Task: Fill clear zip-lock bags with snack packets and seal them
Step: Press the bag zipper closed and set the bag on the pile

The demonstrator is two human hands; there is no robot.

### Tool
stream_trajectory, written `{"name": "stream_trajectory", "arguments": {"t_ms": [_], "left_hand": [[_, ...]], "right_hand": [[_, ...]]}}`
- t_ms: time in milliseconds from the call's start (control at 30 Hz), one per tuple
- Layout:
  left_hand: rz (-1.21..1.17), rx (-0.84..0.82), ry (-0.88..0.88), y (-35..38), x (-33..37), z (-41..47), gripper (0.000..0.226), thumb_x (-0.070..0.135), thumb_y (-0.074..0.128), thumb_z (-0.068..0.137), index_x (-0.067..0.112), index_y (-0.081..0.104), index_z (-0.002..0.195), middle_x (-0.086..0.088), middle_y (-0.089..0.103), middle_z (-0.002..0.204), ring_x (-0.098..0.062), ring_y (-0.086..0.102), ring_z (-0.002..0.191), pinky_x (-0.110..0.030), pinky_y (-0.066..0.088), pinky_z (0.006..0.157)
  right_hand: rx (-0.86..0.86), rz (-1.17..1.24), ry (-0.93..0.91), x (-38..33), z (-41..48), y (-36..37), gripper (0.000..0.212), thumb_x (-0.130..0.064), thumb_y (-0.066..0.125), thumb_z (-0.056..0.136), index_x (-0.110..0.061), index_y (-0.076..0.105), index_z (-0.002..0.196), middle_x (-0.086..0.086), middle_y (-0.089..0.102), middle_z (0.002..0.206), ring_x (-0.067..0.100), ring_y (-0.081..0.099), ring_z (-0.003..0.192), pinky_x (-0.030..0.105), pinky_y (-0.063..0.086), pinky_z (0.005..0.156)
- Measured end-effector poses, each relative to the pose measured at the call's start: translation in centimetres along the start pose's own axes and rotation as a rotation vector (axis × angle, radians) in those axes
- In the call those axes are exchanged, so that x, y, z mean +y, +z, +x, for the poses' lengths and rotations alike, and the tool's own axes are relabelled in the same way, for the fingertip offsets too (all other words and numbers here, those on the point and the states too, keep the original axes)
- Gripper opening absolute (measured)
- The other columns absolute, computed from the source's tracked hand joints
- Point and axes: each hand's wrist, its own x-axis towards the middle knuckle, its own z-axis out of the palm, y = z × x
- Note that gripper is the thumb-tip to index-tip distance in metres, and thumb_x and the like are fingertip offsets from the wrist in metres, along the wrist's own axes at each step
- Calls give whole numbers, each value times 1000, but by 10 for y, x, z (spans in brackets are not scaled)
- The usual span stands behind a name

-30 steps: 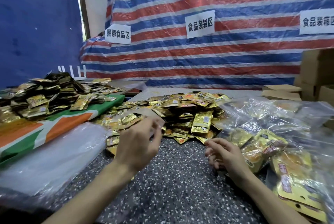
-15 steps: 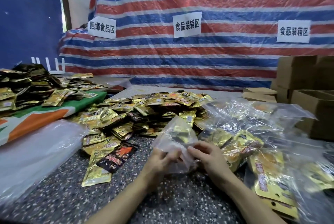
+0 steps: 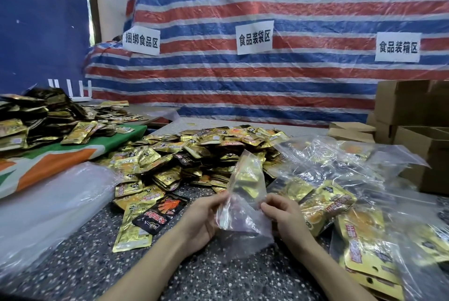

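A clear zip-lock bag (image 3: 244, 201) stands upright between my hands, low in the middle of the head view. My left hand (image 3: 202, 219) pinches its left edge and my right hand (image 3: 285, 218) pinches its right edge. I cannot tell whether the bag holds anything; gold packets show through it. A big heap of gold snack packets (image 3: 194, 154) lies on the speckled table (image 3: 170, 271) just behind the bag. One black and red packet (image 3: 160, 213) lies left of my left hand. Filled clear bags (image 3: 352, 215) are piled at the right.
A stack of flat clear plastic bags (image 3: 53, 203) lies at the left. Behind it, more packets (image 3: 36, 120) sit on a green, white and orange cloth (image 3: 60, 157). Brown cardboard boxes (image 3: 418, 130) stand at the far right. A striped tarp (image 3: 267, 81) hangs behind the table.
A second ago my left hand was raised by the pile and my right rested on the table. Both hands then came together on the clear bag, which now stands taller between them.
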Motion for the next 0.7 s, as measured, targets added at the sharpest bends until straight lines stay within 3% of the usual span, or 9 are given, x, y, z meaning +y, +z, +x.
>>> {"name": "stream_trajectory", "arguments": {"t_ms": [100,167,233,367,433,500,567,700], "left_hand": [[188,35,81,1,-1,-2,20,30,67,76,14,75,68,-1,75,78,-11,68,78,-31,42,73],[135,37,114,0,-1,-2,16,24,73,73,11,74,63,-5,73,73,-13,68,66,-27,49,62],[94,30,117,-1,-1,-2,13,20,79,66,9,73,63,-7,70,68,-16,63,58,-25,50,53],[209,-49,137,1,-6,-3,20,22,86,61,12,70,63,-8,66,66,-16,54,53,-21,38,45],[296,-129,144,2,-9,-5,22,27,86,69,10,72,71,-10,69,72,-16,56,54,-20,38,43],[333,-166,140,2,-10,-5,28,33,83,76,7,73,80,-11,70,79,-15,57,56,-21,40,44],[325,-148,125,2,-10,-2,37,37,81,77,2,74,85,-12,69,80,-18,55,60,-23,38,46],[264,-11,173,4,-11,-1,22,23,77,76,3,71,71,-10,62,69,-21,50,57,-27,30,48]], "right_hand": [[147,-183,-41,-3,-2,0,9,-18,73,87,-12,66,87,5,68,82,20,63,74,17,45,62],[287,-277,-78,-4,-2,0,26,-18,78,83,-15,54,93,5,61,87,14,58,74,19,45,63],[355,-281,-173,-7,-2,-1,31,-17,79,82,-11,49,85,6,54,79,9,50,63,22,44,59],[89,-140,-198,-9,-7,2,49,-51,74,82,-6,60,69,2,57,60,11,49,52,21,42,52],[-24,-151,-157,-10,-8,6,47,-56,76,77,-10,67,70,3,64,62,12,55,53,22,47,54],[-60,-147,-138,-11,-7,7,36,-46,78,78,-11,71,72,3,67,63,14,57,53,26,49,56],[-61,-99,-121,-12,-6,5,30,-38,77,77,-9,71,70,3,65,58,14,56,50,24,45,49],[-89,1,-67,-13,-7,3,25,-20,75,85,-9,67,64,9,59,54,13,50,44,20,38,40]]}}
